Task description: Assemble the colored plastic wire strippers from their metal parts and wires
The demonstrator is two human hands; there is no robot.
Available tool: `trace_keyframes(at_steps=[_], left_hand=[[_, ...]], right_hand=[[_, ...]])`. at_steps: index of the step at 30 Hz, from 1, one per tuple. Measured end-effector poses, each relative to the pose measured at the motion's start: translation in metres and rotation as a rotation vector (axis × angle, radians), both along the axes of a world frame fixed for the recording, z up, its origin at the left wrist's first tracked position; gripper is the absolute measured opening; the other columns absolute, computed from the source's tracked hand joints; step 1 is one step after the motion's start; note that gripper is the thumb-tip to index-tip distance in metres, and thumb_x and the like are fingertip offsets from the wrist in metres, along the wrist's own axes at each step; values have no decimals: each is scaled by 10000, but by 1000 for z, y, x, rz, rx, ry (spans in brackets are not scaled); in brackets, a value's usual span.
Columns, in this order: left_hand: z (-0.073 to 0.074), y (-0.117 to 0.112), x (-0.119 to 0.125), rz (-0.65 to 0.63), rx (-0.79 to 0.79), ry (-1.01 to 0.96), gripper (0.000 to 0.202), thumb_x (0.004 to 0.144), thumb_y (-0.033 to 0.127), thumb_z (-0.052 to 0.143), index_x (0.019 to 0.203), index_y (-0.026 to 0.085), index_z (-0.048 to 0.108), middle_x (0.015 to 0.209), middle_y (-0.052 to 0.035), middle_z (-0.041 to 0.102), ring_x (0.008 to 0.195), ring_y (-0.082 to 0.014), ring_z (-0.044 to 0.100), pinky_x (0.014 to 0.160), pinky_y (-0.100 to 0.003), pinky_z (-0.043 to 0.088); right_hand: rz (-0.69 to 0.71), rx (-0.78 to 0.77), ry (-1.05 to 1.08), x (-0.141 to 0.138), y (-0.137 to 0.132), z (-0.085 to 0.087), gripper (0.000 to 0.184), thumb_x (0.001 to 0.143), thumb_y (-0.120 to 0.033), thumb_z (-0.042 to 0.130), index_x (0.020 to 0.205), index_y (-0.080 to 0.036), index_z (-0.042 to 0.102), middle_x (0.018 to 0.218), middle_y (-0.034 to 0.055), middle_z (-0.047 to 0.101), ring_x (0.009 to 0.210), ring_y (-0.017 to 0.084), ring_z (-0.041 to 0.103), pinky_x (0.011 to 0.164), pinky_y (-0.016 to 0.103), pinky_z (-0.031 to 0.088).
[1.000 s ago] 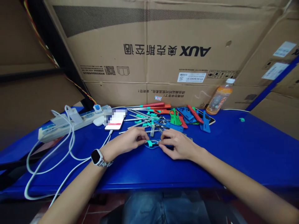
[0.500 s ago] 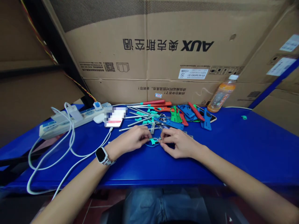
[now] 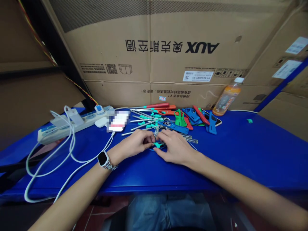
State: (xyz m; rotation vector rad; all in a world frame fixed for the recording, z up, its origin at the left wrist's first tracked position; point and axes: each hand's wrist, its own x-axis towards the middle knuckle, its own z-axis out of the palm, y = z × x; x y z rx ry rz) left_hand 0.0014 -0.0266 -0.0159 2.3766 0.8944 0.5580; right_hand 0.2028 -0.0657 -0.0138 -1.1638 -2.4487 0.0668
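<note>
Near the table's middle, my left hand [image 3: 141,141] is closed, its thumb and forefinger pinching the left end of a lighter part with a teal plastic piece [image 3: 157,145]. My right hand [image 3: 176,147] curls over the same part from the right, fingertips and thumb on either side of the teal piece. Below it a blue handle shell edge [image 3: 151,149] peeks out, mostly hidden by the fingers. Just behind the hands lie long-nosed lighter pieces: metal rods [image 3: 138,127] with teal ends, a blue handle shell [image 3: 179,128] and clear fuel tanks [image 3: 192,140].
Green shells [image 3: 179,118], red ones [image 3: 201,115] and blue ones [image 3: 211,124] pile up behind right, by an orange drink bottle [image 3: 227,98]. Left are a phone [image 3: 118,121], white cables [image 3: 73,141] and a power strip [image 3: 90,118]. A cardboard box [image 3: 168,67] walls the back.
My right hand has shifted left, closer to my left hand, and now covers more of the teal piece. Clear tanks and a thin wire show behind it. The view has moved slightly.
</note>
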Motion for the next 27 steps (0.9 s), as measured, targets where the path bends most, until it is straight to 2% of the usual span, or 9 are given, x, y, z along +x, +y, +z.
trace_keyframes(at_steps=[5,8,10,16,27], left_hand=[[0,1,-4,-5,27,-5,26,853,154,653,860,156,628,741,11,639,625,-112,563,603,-218,439],[4,-2,-11,-11,163,28,117,836,226,704,914,164,643,911,-27,623,775,-151,580,703,-262,467],[6,-5,-16,-54,198,59,110,862,259,689,932,175,678,986,-42,585,856,-167,579,776,-286,471],[0,-4,-20,-155,205,158,124,926,196,611,933,189,735,913,-36,556,858,-165,570,775,-275,453],[-1,-3,-19,-172,218,142,132,924,172,613,932,166,745,885,-40,568,841,-163,562,773,-271,444]], right_hand=[[-69,-82,37,-12,0,-6,79,837,-206,606,907,-171,618,883,56,650,837,197,581,725,308,439],[-87,-79,82,-12,1,-13,61,834,-194,604,887,-172,624,870,51,651,831,193,592,730,301,440],[-92,-73,104,-11,2,-16,61,828,-182,603,880,-173,634,867,48,652,831,192,599,736,297,441],[-109,-101,101,-12,2,-13,73,818,-159,616,869,-170,667,854,49,654,821,189,612,734,292,445],[-115,-60,2,-12,1,-10,81,823,-129,592,854,-159,661,865,53,639,825,188,607,715,289,430]])
